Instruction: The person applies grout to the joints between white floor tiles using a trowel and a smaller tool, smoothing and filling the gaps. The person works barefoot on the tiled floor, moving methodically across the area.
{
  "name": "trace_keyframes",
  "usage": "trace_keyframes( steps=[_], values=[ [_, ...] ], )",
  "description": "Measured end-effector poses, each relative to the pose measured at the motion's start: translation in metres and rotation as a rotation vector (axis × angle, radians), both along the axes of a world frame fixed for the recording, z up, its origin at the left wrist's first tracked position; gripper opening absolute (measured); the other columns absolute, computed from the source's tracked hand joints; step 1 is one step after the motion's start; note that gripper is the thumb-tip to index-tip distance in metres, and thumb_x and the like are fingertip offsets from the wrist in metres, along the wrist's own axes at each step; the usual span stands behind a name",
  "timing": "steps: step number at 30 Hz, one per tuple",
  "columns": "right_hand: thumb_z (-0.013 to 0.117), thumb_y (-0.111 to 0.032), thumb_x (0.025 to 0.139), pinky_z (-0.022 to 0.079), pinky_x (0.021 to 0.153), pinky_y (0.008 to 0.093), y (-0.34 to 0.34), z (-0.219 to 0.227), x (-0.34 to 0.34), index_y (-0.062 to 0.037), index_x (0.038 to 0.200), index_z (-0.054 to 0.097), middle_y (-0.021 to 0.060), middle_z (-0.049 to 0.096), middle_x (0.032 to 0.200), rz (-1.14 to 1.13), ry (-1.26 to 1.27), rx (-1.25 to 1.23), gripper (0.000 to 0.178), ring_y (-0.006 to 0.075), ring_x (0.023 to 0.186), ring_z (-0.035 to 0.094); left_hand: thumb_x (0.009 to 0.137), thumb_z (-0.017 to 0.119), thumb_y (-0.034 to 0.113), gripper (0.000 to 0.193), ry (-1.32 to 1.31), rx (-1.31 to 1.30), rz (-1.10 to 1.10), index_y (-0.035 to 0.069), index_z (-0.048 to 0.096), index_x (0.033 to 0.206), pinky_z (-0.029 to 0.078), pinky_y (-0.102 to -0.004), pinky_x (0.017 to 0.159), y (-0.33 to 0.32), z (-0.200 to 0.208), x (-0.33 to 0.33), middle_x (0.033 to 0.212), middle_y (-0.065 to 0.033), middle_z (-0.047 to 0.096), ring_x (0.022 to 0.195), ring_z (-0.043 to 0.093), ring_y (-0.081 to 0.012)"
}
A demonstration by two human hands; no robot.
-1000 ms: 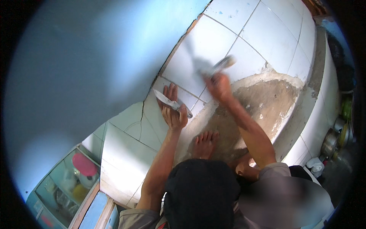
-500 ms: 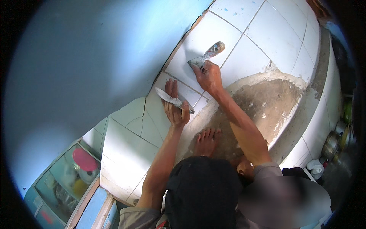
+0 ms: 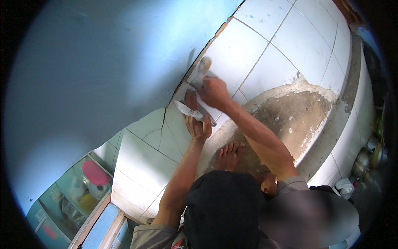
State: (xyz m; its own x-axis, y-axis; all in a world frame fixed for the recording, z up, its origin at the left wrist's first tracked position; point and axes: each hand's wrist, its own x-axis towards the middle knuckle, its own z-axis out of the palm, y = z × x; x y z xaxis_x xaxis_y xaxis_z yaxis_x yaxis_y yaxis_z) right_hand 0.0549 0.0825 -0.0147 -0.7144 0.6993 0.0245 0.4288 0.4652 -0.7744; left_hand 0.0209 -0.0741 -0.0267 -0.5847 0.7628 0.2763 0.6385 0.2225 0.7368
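A pointed metal trowel (image 3: 187, 109), its pale blade coated with residue, lies across the palm side of my left hand (image 3: 197, 123). My thumb clamps its handle while the other fingers stretch out over the white tiles (image 3: 242, 41) close to the blue wall. In my right hand (image 3: 214, 92) is a putty knife (image 3: 203, 66), gripped low near the blade with the worn handle pointing up and away. Motion smears this hand and tool, and the blade's edge is hard to make out. Both hands are side by side, near the joint between wall and tiles.
The blue wall (image 3: 103, 74) fills the left, with a dark gap along its foot. A rough concrete hollow (image 3: 290, 110) curves through the tiles beside my bare foot (image 3: 231, 155). A glass-fronted cabinet (image 3: 78, 195) stands lower left; metal pots (image 3: 360, 162) are at far right.
My right hand has moved left and nearer with the putty knife, close to my left hand. The left hand keeps its hold on the trowel; the whole view has shifted slightly.
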Motion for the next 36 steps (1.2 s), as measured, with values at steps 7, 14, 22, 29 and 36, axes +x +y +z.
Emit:
trace_keyframes(
  steps=[7,14,22,29,36],
  values=[
    [0.078,-0.029,0.089,0.057,0.074,0.0482,-0.001,-0.001,-0.016,0.0011,0.084,0.069,0.0253,0.072,0.085,0.061,-0.137,0.009,0.031,0.0413,0.081,0.072,0.1,0.042,0.044,0.076,-0.015,0.032,0.02,-0.01,0.038,0.153,0.02,-0.058,0.123,0.001,0.0,0.001,0.158,-0.0302,0.041,0.149,0.035,-0.0486],
    [0.074,-0.024,0.095,0.059,0.07,0.0365,0.082,0.003,0.05,-0.0007,0.104,0.078,0.0184,0.077,0.089,-0.343,0.081,-0.069,0.025,0.0263,0.074,0.075,0.099,0.039,0.05,0.08,-0.047,-0.01,0.032,-0.009,0.038,0.154,0.018,-0.0587,0.123,0.002,0.005,0.002,0.159,-0.0298,0.04,0.149,0.035,-0.0465],
    [0.073,-0.031,0.096,0.058,0.071,0.0437,0.008,-0.006,0.1,-0.0057,0.104,0.078,0.0205,0.075,0.089,-0.098,-0.054,-0.008,0.027,0.0344,0.078,0.074,0.099,0.038,0.05,0.08,-0.032,-0.018,0.009,-0.009,0.04,0.153,0.019,-0.059,0.122,0.005,0.008,0.002,0.157,-0.0304,0.042,0.147,0.039,-0.0468],
    [0.073,-0.02,0.097,0.053,0.068,0.0295,0.057,-0.004,0.117,-0.001,0.11,0.077,0.0068,0.075,0.087,-0.499,0.112,-0.298,0.023,0.0103,0.074,0.062,0.102,0.035,0.052,0.079,-0.012,0.003,-0.004,-0.009,0.045,0.15,0.021,-0.059,0.121,0.008,0.008,0.0,0.154,-0.0313,0.045,0.144,0.042,-0.0479],
    [0.076,-0.022,0.094,0.055,0.064,0.0363,-0.03,-0.014,0.103,-0.003,0.107,0.078,0.0172,0.076,0.086,-0.132,-0.025,-0.054,0.023,0.0184,0.071,0.069,0.102,0.035,0.053,0.079,-0.01,0.008,0.0,-0.009,0.048,0.148,0.024,-0.0591,0.12,0.011,0.009,-0.001,0.153,-0.0306,0.048,0.141,0.046,-0.0484]
  ],
)
